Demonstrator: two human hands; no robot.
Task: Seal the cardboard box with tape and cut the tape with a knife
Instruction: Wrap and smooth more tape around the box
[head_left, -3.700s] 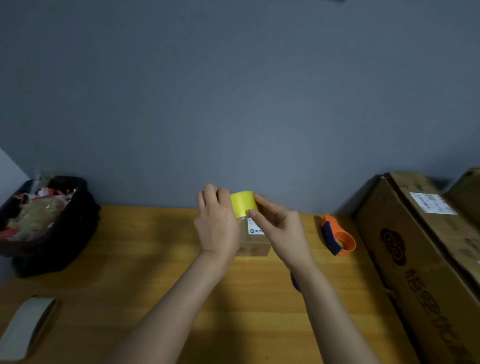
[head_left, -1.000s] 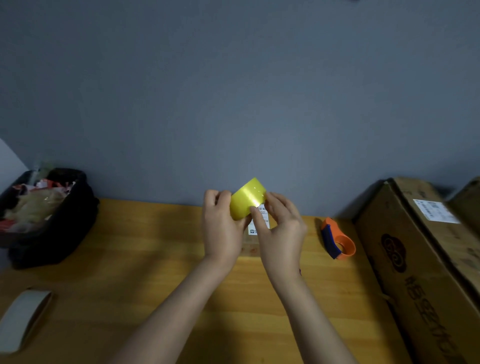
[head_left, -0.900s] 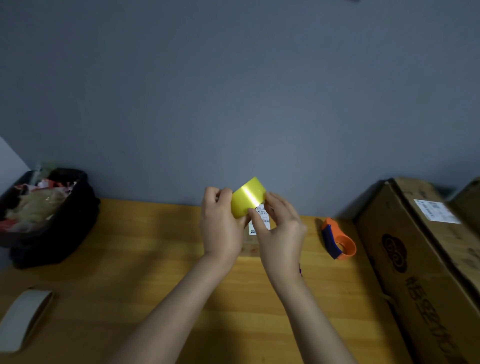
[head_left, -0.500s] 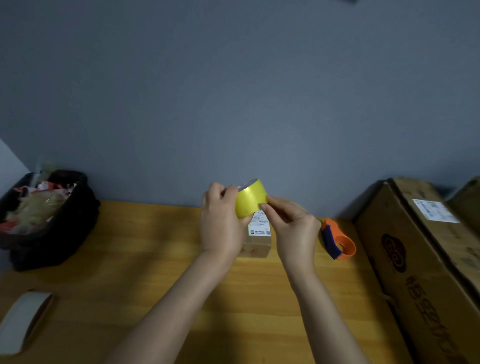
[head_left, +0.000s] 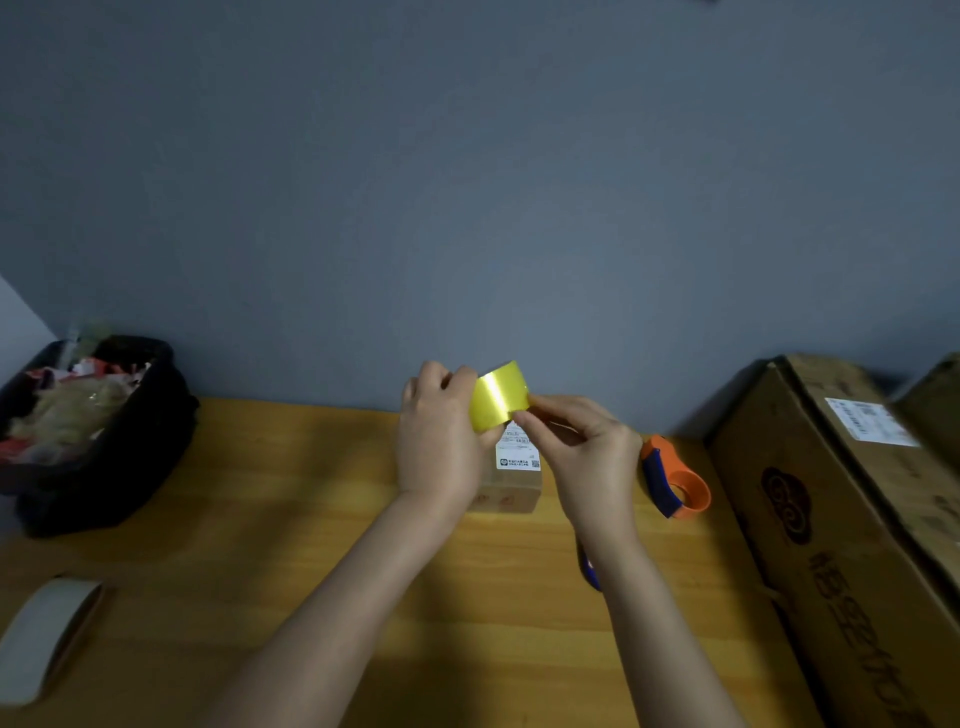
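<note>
A roll of yellow tape (head_left: 497, 395) is held up above a small cardboard box (head_left: 511, 483) that stands on the wooden table (head_left: 291, 519). My left hand (head_left: 439, 431) grips the roll from the left. My right hand (head_left: 582, 441) pinches at the roll's lower right edge with thumb and forefinger. The box bears a white label (head_left: 518, 453) and is partly hidden behind both hands. A blue object (head_left: 589, 566) peeks out from under my right forearm; I cannot tell what it is.
An orange and blue tape cutter (head_left: 672, 486) lies right of the box. Large cardboard boxes (head_left: 841, 519) fill the right side. A black bin (head_left: 88, 431) full of scraps stands at the back left. A pale tape roll (head_left: 44, 634) lies front left.
The roll has been turned in my left hand, and my right hand has shifted from the roll's front to its lower right edge. The small box has stayed in place.
</note>
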